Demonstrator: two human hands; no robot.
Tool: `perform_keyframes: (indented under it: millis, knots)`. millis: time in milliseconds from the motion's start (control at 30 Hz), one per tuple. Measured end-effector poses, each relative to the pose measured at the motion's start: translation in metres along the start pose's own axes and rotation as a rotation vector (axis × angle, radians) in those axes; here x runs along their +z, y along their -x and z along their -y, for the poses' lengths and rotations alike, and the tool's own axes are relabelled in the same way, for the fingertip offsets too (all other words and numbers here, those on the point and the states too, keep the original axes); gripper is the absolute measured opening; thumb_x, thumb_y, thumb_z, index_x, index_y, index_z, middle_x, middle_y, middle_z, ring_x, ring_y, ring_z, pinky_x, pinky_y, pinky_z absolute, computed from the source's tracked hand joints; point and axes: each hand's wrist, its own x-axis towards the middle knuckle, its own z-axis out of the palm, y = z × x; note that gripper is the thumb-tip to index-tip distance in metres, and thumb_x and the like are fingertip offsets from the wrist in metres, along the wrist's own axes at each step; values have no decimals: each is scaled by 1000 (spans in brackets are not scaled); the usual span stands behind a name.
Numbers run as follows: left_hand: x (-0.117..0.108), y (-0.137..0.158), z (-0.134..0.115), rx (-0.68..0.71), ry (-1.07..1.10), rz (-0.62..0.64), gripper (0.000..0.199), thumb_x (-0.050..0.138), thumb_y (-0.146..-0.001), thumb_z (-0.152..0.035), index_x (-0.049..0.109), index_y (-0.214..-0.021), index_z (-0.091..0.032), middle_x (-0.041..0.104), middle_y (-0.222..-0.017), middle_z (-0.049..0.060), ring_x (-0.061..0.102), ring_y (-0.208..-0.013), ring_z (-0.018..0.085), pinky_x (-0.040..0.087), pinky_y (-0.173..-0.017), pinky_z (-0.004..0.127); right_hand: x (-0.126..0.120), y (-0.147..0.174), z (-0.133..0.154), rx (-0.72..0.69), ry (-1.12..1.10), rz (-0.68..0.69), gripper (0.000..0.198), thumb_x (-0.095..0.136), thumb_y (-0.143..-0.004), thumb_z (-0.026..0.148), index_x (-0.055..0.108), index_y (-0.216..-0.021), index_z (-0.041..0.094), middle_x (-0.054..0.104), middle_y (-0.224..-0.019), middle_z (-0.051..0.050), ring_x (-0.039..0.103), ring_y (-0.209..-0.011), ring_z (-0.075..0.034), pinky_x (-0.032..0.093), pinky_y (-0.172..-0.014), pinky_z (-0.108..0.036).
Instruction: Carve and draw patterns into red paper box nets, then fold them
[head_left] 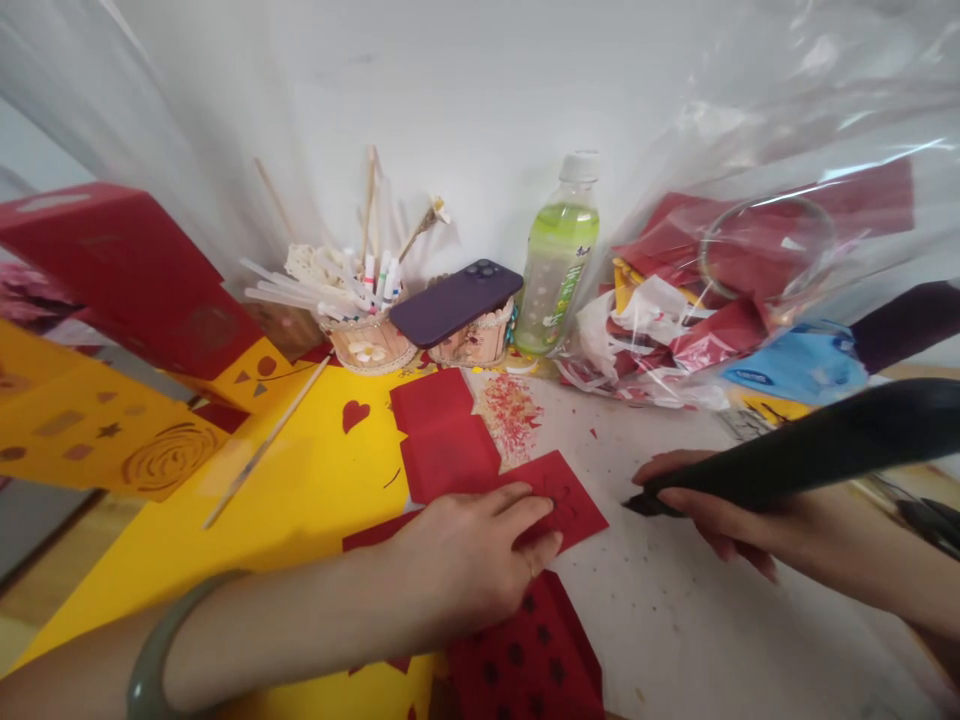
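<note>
My left hand [480, 555] lies with fingers stretched out on a red card piece [579, 505], which has a flower-like outline by the fingertips. In my right hand [757, 530] is a thick black pen-shaped tool [817, 440], its dark tip pointing left, a little apart from the card's right corner. Folded red card panels [450, 450] extend behind the left hand. Below it is a red panel with star-shaped marks [517, 655], partly hidden by my wrist. A yellow sheet [322, 490] lies under my left forearm.
At the back stand a decorated holder of pens [371, 343], a purple phone [457, 300] on another holder, and a green drink bottle [560, 265]. A clear bag of scraps [675, 320] fills the back right. Red and yellow card boxes [135, 265] stand left, beside a thin stick [266, 445].
</note>
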Motion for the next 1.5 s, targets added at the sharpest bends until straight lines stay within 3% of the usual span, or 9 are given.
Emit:
perform_keyframes:
  millis: [133, 233, 467, 733, 867, 933, 1100, 1267, 1500]
  knots:
    - [-3, -3, 0, -21, 36, 84, 32, 48, -90, -34, 57, -116, -18, 56, -123, 9, 54, -111, 26, 55, -79, 37, -9, -9, -4, -236, 114, -171, 32, 60, -80, 41, 62, -110, 34, 70, -77, -2, 65, -61, -19, 56, -54, -31]
    - [-5, -2, 6, -9, 122, 130, 42, 56, -84, -46, 55, -120, -24, 52, -126, 10, 52, -112, 27, 55, -75, 37, -6, -19, -1, -369, 147, -153, 36, 66, -76, 37, 61, -112, 33, 69, -107, -3, 66, -90, -26, 54, -79, -41]
    - [-15, 4, 14, 65, 583, 26, 13, 62, -82, -17, 72, -82, -25, 59, -110, 1, 46, -116, 16, 40, -100, 30, 18, -28, 1, -379, 135, -20, 38, 61, -80, 37, 61, -114, 22, 65, -116, -7, 61, -106, -26, 48, -92, -43]
    - [-12, 3, 15, 52, 720, 12, 15, 62, -79, -9, 71, -73, -20, 62, -99, 2, 47, -113, 16, 40, -98, 29, 18, -27, -1, -405, 72, 0, 37, 59, -82, 37, 58, -117, 23, 63, -120, -7, 58, -111, -25, 46, -94, -43]
    - [-11, 2, 13, -18, 713, 4, 3, 70, -75, -15, 67, -75, -16, 60, -97, 3, 51, -107, 16, 43, -95, 27, 16, -23, 2, -403, 37, -96, 37, 65, -76, 40, 61, -110, 26, 66, -111, -4, 60, -104, -26, 47, -91, -43]
    - [-10, 2, 12, -97, 675, 15, 18, 75, -70, -21, 64, -83, -14, 58, -101, 5, 53, -102, 16, 45, -91, 28, 16, -19, 4, -385, 16, -150, 32, 64, -76, 42, 63, -104, 27, 66, -105, -2, 60, -100, -25, 46, -89, -41]
    - [-9, 5, 11, -97, 473, 16, 40, 71, -73, -39, 61, -100, -12, 59, -109, 9, 54, -104, 20, 46, -92, 32, 20, -11, 16, -237, -55, -328, 23, 53, -83, 45, 60, -77, 24, 62, -78, -1, 58, -74, -19, 45, -67, -30]
    - [-4, 9, 8, 43, 181, -44, 43, 55, -85, -46, 61, -109, -11, 61, -112, 11, 55, -105, 22, 47, -90, 35, 29, -7, 25, -99, -253, -185, 32, 55, -81, 44, 47, -104, 25, 58, -61, 4, 49, -48, -13, 37, -43, -23]
    - [11, 7, 2, 49, 7, -83, 44, 51, -87, -47, 58, -115, -14, 59, -122, 8, 54, -107, 22, 52, -81, 33, 39, -5, 34, -207, -158, -188, 12, 56, -80, 33, 54, -87, 24, 58, -79, 1, 55, -70, -16, 45, -62, -26]
